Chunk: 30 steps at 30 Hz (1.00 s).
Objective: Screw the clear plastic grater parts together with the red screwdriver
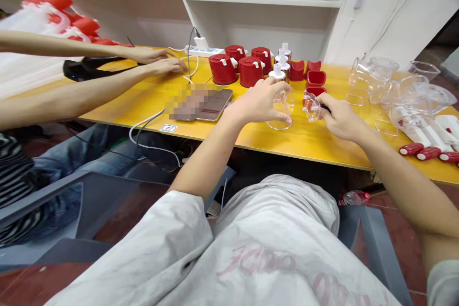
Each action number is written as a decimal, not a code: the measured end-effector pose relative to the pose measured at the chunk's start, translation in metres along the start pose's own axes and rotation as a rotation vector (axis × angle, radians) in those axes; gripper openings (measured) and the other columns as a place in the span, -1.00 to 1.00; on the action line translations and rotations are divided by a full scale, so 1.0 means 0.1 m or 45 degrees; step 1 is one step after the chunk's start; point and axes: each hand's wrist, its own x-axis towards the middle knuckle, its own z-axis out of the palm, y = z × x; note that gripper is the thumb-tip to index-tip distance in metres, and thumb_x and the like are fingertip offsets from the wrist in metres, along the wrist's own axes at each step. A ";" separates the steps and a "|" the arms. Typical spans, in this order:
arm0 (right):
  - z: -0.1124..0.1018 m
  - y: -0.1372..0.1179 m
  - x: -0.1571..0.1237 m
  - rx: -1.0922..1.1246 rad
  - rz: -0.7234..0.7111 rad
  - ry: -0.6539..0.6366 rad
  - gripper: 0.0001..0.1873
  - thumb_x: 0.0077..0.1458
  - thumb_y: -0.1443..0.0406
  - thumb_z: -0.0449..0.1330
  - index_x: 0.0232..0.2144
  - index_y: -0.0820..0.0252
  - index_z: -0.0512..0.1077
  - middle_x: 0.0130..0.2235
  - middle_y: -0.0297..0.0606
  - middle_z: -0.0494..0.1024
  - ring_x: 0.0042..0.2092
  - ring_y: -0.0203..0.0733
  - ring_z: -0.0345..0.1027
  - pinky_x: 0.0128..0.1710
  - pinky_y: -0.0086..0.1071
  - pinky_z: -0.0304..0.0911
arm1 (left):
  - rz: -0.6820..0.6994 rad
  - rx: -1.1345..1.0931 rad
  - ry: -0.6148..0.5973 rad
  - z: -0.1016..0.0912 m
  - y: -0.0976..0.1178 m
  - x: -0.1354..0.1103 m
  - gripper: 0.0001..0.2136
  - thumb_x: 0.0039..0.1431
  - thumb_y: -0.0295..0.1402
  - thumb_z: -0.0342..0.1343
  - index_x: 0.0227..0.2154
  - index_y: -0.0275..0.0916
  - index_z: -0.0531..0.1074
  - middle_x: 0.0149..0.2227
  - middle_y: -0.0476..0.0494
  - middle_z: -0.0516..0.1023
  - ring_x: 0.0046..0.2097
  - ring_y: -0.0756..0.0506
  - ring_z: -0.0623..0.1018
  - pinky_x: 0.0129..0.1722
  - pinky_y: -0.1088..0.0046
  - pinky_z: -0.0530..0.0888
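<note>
My left hand [263,100] curves around a clear plastic cup [280,125] on the yellow table, its thumb low on the near side and its fingers over the top. My right hand [337,117] is closed, with a clear round plastic piece [312,107] at its fingertips. A slim dark thing [325,108] also shows between those fingers; its kind I cannot make out. Just beyond my hands are small red plastic parts [316,77] and white-topped cylinders [278,72]. The red housings [251,71] stand upright to their left.
Clear plastic containers [383,81] crowd the table's right side, near white parts with red ends [428,153]. At left lie a tablet [215,105], a cable [143,124] and a power strip [211,51]. A co-worker's hands [165,64] rest on the table.
</note>
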 end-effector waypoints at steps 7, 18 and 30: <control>-0.12 -0.22 -0.07 0.117 0.073 0.188 -0.79 0.61 0.08 0.20 0.04 -0.04 0.60 -0.09 -0.18 0.83 -0.18 0.07 0.59 -0.07 -0.08 0.46 | -0.011 0.002 -0.004 -0.09 -0.09 -0.05 -0.20 0.24 0.03 0.67 0.47 -0.10 0.63 0.44 -0.43 0.60 0.42 -0.57 0.63 0.54 -0.25 0.58; -0.45 -0.22 -0.22 0.374 0.095 0.343 -0.71 0.59 -0.07 0.35 -0.11 -0.08 0.59 -0.28 -0.22 0.57 -0.29 0.04 0.44 -0.26 -0.07 0.37 | -0.009 0.048 0.035 -0.74 -0.28 -0.08 -0.27 0.15 0.23 0.57 0.30 0.01 0.70 0.20 -0.20 0.76 0.27 -0.43 0.70 0.40 -0.05 0.64; -0.68 -0.17 -0.48 0.386 0.145 0.397 -0.51 0.50 -0.30 0.51 -0.10 -0.11 0.72 -0.35 -0.29 0.53 -0.32 -0.07 0.38 -0.27 -0.07 0.31 | -0.220 0.236 -0.041 -0.93 -1.01 0.48 -0.10 0.07 0.12 0.67 0.46 -0.05 0.64 0.32 -0.25 0.66 0.32 -0.42 0.64 0.41 0.06 0.58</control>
